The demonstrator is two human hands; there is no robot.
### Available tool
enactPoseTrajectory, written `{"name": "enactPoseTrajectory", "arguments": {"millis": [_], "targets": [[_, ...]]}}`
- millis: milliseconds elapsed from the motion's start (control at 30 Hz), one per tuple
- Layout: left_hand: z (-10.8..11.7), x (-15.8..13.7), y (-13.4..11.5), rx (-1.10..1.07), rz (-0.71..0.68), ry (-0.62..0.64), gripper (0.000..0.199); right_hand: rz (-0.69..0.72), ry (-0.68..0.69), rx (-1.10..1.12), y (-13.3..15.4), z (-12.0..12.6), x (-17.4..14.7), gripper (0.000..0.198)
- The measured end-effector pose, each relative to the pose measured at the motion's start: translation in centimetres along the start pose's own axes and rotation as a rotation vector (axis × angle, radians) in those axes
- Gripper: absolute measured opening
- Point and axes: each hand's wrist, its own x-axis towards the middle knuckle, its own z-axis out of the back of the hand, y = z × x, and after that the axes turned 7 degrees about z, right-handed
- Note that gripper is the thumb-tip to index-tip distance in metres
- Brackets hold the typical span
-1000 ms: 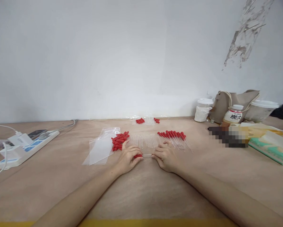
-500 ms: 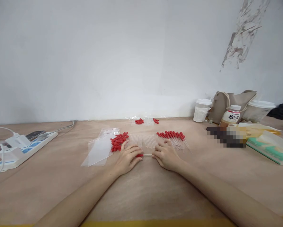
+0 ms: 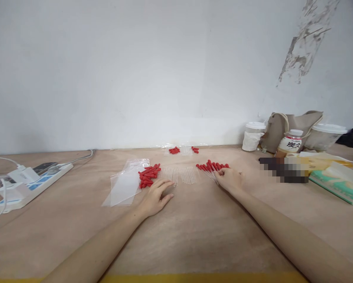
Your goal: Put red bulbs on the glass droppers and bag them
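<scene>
My left hand (image 3: pixel 157 197) rests low over the table with its fingers spread and nothing in them. Just beyond it lies a pile of loose red rubber bulbs (image 3: pixel 148 175). Thin clear tubes (image 3: pixel 188 175) are laid out in rows between my hands. On the right, my right hand (image 3: pixel 229 179) is pinched at a dropper (image 3: pixel 214 177), its fingertips partly hiding it. That one lies among several droppers with red bulbs (image 3: pixel 207 168) set side by side, bulbs pointing away from me.
Clear plastic bags (image 3: pixel 124 184) lie left of the bulbs. More red bulbs (image 3: pixel 174 150) and tubes sit in a bag by the wall. A power strip (image 3: pixel 36 186) is at far left. At right stand a lidded cup (image 3: pixel 253 136), a bottle (image 3: pixel 291 142) and a tissue pack (image 3: pixel 338 184).
A dropper was held level between both hands. My right hand has moved right and away to the row of droppers; my left hand has let go and stays near the bulbs.
</scene>
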Motion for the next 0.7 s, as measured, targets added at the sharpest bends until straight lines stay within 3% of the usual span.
{"name": "enactPoseTrajectory", "arguments": {"millis": [267,600,700], "targets": [[0.0,0.0,0.0,0.003,-0.009,0.001,0.029,-0.014,0.146,0.042,1.1,-0.1,-0.4,0.037],[-0.1,-0.1,0.2,0.009,-0.005,0.006,0.023,0.012,0.118,-0.056,0.5,-0.3,-0.3,0.041],[-0.2,0.0,0.3,0.007,-0.010,0.012,0.022,0.075,0.048,-0.110,0.7,-0.1,-0.5,0.039]]}}
